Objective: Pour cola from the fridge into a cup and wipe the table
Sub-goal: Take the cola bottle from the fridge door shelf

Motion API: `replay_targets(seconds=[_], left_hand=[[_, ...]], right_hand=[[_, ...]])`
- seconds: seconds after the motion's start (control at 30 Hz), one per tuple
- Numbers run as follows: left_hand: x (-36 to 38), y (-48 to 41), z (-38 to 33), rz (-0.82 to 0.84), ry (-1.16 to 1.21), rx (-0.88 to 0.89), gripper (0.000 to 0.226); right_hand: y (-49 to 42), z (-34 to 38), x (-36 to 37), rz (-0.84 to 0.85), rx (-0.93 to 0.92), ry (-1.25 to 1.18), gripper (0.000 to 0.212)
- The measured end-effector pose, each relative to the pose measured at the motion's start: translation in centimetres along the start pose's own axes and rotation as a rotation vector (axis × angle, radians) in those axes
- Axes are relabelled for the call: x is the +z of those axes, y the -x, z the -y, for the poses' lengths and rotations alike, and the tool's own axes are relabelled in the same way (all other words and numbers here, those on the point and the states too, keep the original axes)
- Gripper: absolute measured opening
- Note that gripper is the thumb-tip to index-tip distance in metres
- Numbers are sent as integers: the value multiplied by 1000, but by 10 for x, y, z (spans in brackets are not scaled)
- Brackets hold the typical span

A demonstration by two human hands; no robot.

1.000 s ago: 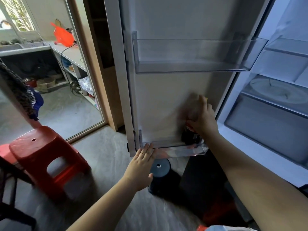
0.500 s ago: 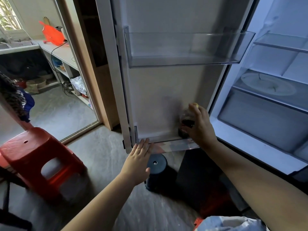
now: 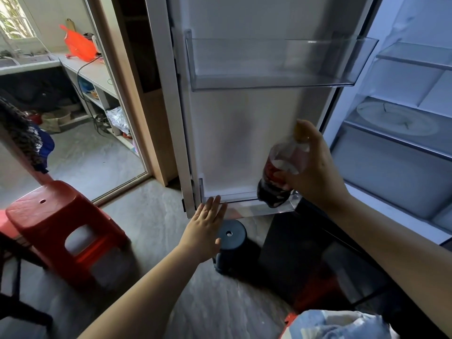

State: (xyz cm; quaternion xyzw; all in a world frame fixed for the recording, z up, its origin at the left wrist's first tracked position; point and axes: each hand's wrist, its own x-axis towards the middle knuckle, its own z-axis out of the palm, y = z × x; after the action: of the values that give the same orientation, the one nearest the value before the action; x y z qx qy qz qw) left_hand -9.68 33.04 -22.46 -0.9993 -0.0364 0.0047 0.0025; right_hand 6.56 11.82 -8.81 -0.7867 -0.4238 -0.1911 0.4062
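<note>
At lower door bin [image 3: 247, 207]: one cola bottle [image 3: 271, 189] in right hand [image 3: 318, 172].

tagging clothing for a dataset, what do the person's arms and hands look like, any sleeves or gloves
Both arms are bare to the frame edge: no sleeves, gloves, watch or bracelet show on the left hand or right hand. Light blue and white patterned fabric at the bottom edge is probably their clothing.

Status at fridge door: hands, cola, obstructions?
Right hand grips cola bottle, tilted, base at lower door bin. Left hand open, fingertips on bin's front. Upper door bin well above bottle.
</note>
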Motion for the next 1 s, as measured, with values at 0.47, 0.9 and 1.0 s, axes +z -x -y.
replay_targets(seconds=[0.47, 0.9, 1.0], left_hand=[[-7, -5, -8, -1, 106, -41, 82], [-40, -78, -75, -214, 861, -211, 99], [-40, -86, -84, -268, 1000, -163, 97]], right_hand=[[1, 31, -13, 43, 27, 61, 104], [5, 23, -21, 88, -3, 83, 106], [4, 19, -24, 92, 14, 52, 102]])
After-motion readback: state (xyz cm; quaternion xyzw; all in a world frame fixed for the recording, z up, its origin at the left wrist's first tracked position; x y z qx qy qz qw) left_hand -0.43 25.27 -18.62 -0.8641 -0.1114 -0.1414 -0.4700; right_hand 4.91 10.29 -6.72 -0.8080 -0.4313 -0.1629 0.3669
